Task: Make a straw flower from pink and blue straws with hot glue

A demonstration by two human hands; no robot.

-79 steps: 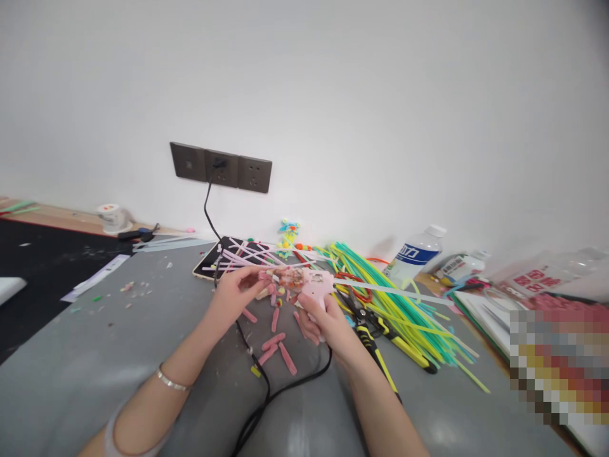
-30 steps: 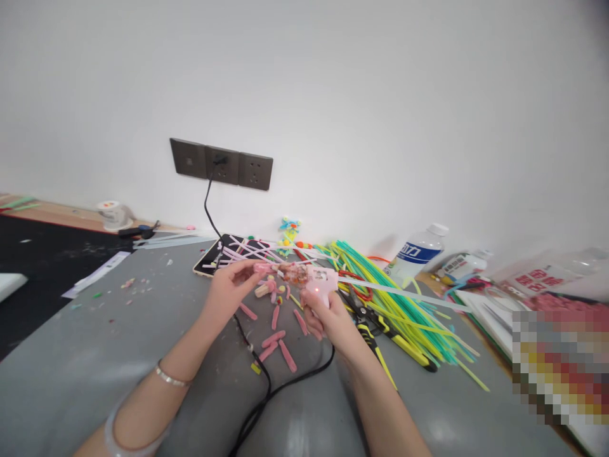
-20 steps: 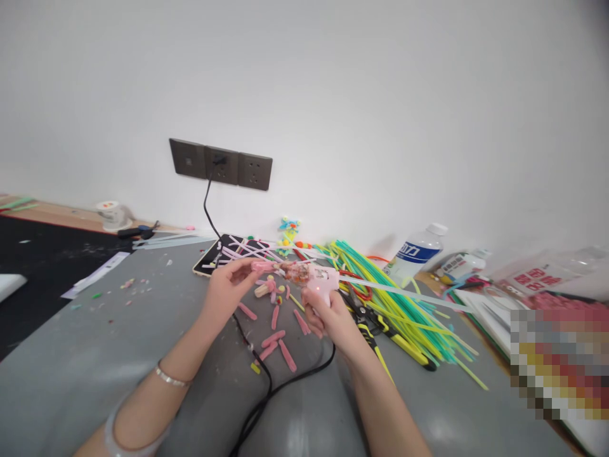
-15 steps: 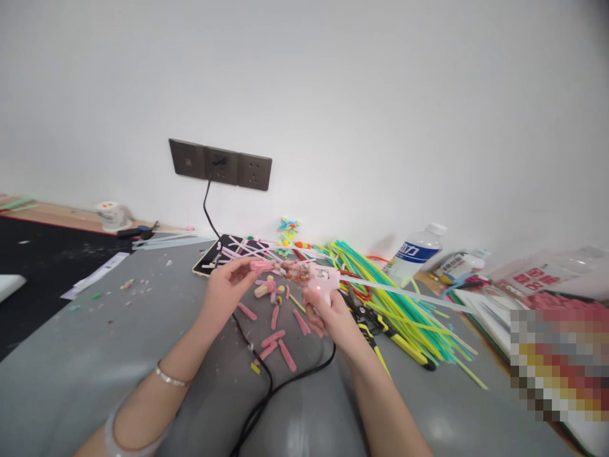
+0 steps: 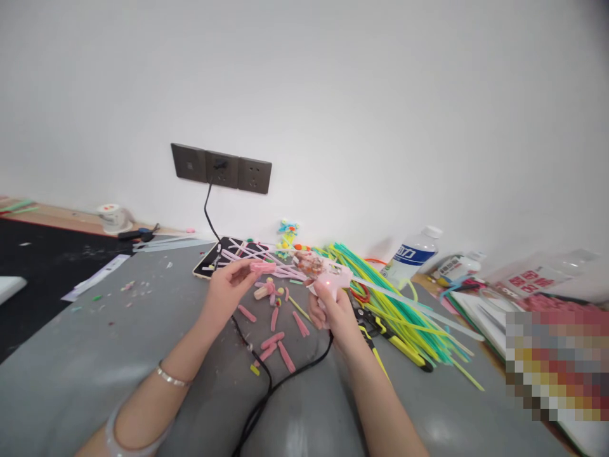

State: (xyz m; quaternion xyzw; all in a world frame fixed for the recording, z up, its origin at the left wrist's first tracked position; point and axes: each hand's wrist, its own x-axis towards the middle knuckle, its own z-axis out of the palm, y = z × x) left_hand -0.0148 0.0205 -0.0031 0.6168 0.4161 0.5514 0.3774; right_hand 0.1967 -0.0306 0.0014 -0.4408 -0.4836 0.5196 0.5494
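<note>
My left hand (image 5: 229, 293) is closed, pinching a small fuzzy pink piece (image 5: 262, 267), like folded pipe cleaner, between thumb and fingers. My right hand (image 5: 333, 312) grips a pale pink glue gun (image 5: 333, 277) by its handle. A small light glows on the gun's side, and a long translucent glue stick (image 5: 413, 295) sticks out of its back. The gun's nozzle end, smeared brownish, points left and is apart from the pink piece. Below the hands lie several short pink pipe-cleaner pieces (image 5: 286, 357) on the grey table (image 5: 190, 393).
Green and yellow pipe cleaners (image 5: 404, 304) lie right of my right hand, with yellow-black pliers (image 5: 397, 343) beside them. A bottle (image 5: 413, 257) stands behind. A phone (image 5: 204, 263) lies under lilac strips. The black cord (image 5: 290, 381) loops across the front; a wall socket (image 5: 221, 169) is ahead.
My right hand has drawn the glue gun a little to the right, away from the pink piece, and tilted it. The left hand has stayed almost in place.
</note>
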